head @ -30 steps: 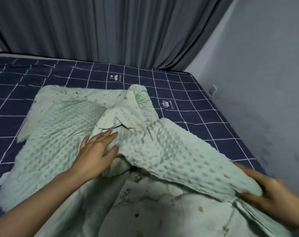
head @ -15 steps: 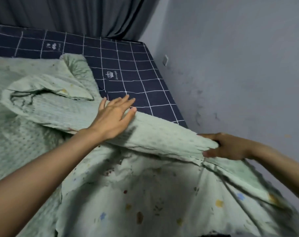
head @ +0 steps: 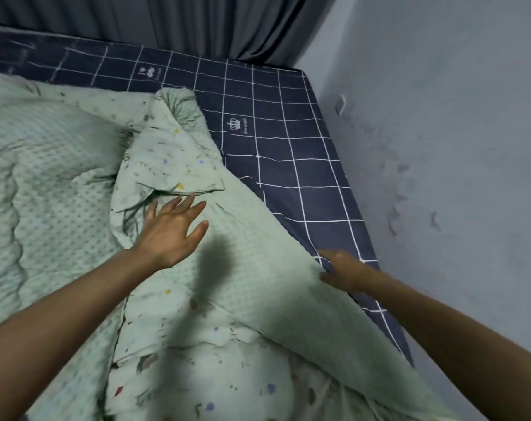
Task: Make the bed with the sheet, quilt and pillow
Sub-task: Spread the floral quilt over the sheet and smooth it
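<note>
Lowered flat onto the sheet, the quilt lies under the spread left hand; right hand grip pinches its edge.

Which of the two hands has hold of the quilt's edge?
The right hand, by the wall, grips the green quilt at its edge. The left hand lies spread flat on top.

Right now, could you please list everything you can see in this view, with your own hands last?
quilt: one, pale green, dotted one side, printed the other, rumpled across the bed.
sheet: one, navy with white grid, bare along the wall side.
curtain: one, grey, behind the bed's far edge.
wall: grey, scuffed, right of the bed.
wall plate: one, pale, low on the wall.
left hand: fingers spread, over the quilt.
right hand: blurred, grips the quilt's edge.
</note>
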